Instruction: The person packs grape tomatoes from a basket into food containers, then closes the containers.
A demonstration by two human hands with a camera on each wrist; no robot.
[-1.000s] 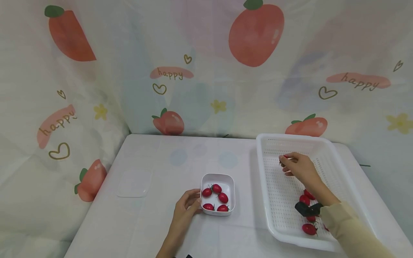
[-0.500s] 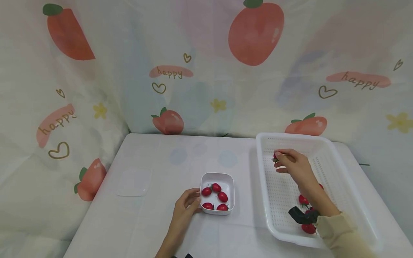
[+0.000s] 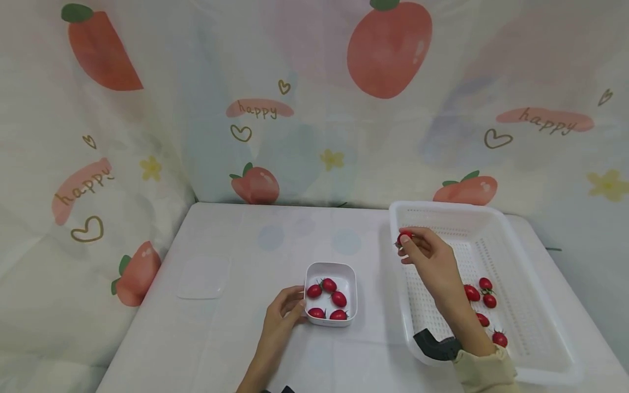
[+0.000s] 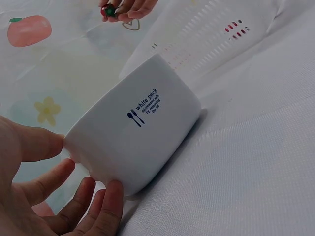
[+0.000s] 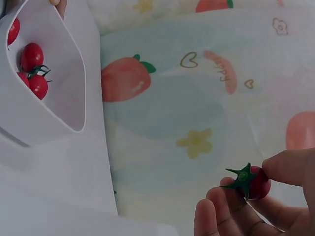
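My right hand (image 3: 434,265) pinches a cherry tomato (image 3: 404,236) between thumb and fingers, over the left rim of the white perforated basket (image 3: 535,322). Its green calyx shows in the right wrist view, where the tomato (image 5: 258,184) is close up. My left hand (image 3: 279,322) holds the left side of a small white square container (image 3: 348,281), thumb and fingertips against its wall. Several cherry tomatoes (image 3: 338,298) lie inside this container. On the container's side (image 4: 147,115), the left wrist view shows printed blue lettering and a fork and spoon mark.
Several more cherry tomatoes (image 3: 485,284) lie in the basket, partly behind the right forearm. A clear flat lid (image 3: 201,279) lies on the white table (image 3: 236,349) at left. A patterned cloth (image 3: 304,65) hangs behind the table.
My right hand has moved left with the cherry tomato, from over the basket's inside to its left rim. More tomatoes in the basket have come into sight. My left hand stays on the container.
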